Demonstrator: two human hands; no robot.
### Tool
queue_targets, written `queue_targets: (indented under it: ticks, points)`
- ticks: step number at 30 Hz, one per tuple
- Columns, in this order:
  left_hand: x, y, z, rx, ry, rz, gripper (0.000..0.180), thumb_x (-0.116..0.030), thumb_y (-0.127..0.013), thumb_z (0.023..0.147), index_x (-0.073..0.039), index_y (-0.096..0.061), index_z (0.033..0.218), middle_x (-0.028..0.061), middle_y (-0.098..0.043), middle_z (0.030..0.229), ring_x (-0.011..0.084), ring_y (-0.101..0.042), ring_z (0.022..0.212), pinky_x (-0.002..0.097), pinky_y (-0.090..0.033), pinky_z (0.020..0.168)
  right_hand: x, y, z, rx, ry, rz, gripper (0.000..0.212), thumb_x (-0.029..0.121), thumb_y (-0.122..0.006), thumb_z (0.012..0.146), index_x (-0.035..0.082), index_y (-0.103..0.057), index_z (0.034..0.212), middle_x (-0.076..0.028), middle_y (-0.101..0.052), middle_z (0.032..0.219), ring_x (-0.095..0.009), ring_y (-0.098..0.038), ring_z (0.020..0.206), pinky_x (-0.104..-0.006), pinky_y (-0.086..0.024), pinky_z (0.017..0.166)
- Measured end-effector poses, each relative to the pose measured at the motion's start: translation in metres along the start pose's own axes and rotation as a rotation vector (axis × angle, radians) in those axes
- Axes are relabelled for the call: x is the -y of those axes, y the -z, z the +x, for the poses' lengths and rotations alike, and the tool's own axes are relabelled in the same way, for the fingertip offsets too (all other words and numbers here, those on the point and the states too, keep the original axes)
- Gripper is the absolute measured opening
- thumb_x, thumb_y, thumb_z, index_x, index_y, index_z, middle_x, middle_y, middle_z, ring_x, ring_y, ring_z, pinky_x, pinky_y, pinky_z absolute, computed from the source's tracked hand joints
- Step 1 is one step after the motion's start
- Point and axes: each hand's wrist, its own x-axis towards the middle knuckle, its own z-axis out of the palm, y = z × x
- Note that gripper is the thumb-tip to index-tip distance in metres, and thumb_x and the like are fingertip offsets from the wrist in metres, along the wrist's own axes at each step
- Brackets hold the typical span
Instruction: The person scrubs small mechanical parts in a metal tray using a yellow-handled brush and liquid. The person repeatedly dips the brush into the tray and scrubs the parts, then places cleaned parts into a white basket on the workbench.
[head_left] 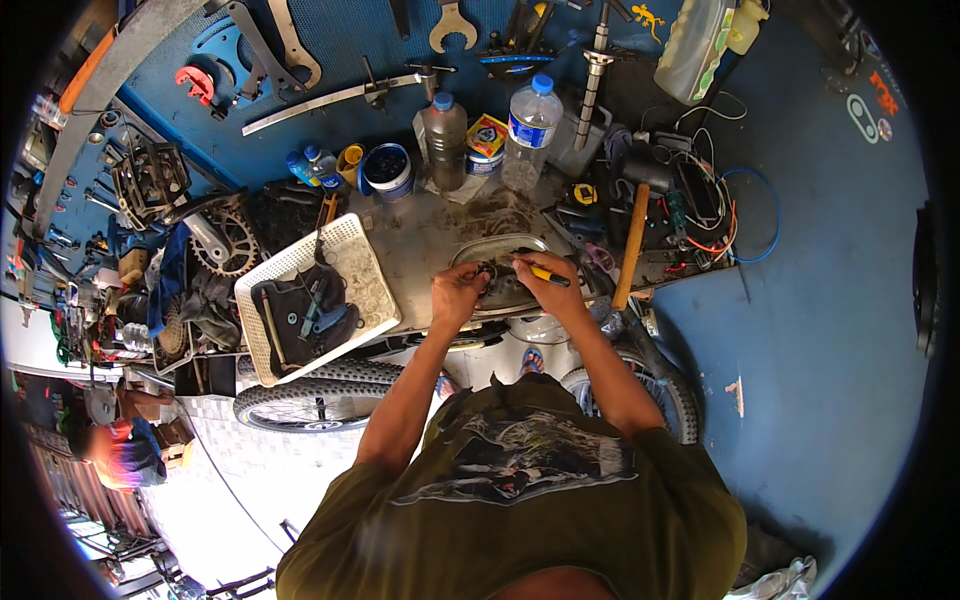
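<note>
Over an oval metal tray (466, 252) on the workbench, both of my hands work close together. My left hand (460, 294) is closed around a small dark part (487, 272), mostly hidden by the fingers. In my right hand (552, 290) is a slim tool with a yellow-and-black handle (548, 275). Its dark front end points left toward the small part; I cannot tell whether they touch. Other small dark bits lie in the tray, too small to name.
A white plastic basket (377, 300) with a dark cloth and tools stands left. Bottles, including a clear one (530, 135), and tubs line the back. A wooden-handled hammer (632, 245) and cables lie right. Bicycle wheels (320, 403) are below the bench; another person (130, 450) is far left.
</note>
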Motion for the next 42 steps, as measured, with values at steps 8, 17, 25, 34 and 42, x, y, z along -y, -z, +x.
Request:
queue_targets:
  ticks: [8,17,25,34,42]
  points:
    - [0.009,-0.001,0.006,-0.022,-0.047,-0.204,0.039,-0.010,-0.081,0.096,0.010,-0.070,0.128,0.0124,-0.073,0.095,0.0196,-0.077,0.080,0.0307,-0.065,0.057,-0.015,0.001,-0.005,-0.013,-0.113,-0.073,0.021,0.015,-0.080,0.097,0.000,-0.081,0.111,-0.010,-0.079,0.098,-0.012,-0.072,0.090,-0.0283,-0.056,0.080]
    - [0.010,0.001,0.007,-0.042,-0.015,-0.238,0.038,-0.005,-0.081,0.095,0.010,-0.070,0.128,0.0110,-0.070,0.097,0.0215,-0.078,0.083,0.0317,-0.068,0.061,-0.020,-0.006,-0.010,-0.034,-0.072,0.013,0.020,0.015,-0.081,0.097,-0.002,-0.080,0.109,-0.010,-0.079,0.096,-0.012,-0.072,0.089,-0.0280,-0.056,0.080]
    - [0.015,0.010,0.005,-0.014,0.020,-0.319,0.036,-0.006,-0.077,0.099,0.008,-0.064,0.130,0.0126,-0.069,0.104,0.0263,-0.079,0.089,0.0322,-0.068,0.063,-0.017,0.011,-0.007,0.035,-0.255,-0.167,0.029,0.032,-0.077,0.099,0.008,-0.081,0.114,-0.011,-0.080,0.089,-0.020,-0.076,0.088,-0.0338,-0.057,0.080]
    - [-0.002,0.008,0.002,0.076,0.088,-0.525,0.037,-0.001,-0.070,0.101,0.004,-0.059,0.136,0.0107,-0.069,0.108,0.0285,-0.078,0.101,0.0366,-0.069,0.073,-0.031,0.039,-0.014,0.137,-0.075,-0.385,0.036,0.042,-0.080,0.094,0.012,-0.080,0.114,-0.013,-0.081,0.095,-0.031,-0.078,0.091,-0.0431,-0.058,0.076]
    - [0.014,0.008,0.015,0.093,-0.002,-0.061,0.036,-0.013,-0.082,0.095,0.003,-0.068,0.125,0.0052,-0.071,0.089,0.0126,-0.071,0.082,0.0301,-0.063,0.062,-0.018,0.034,0.009,0.060,-0.312,-0.338,0.036,0.042,-0.077,0.096,0.006,-0.079,0.100,-0.012,-0.076,0.084,-0.026,-0.074,0.078,-0.0391,-0.056,0.072]
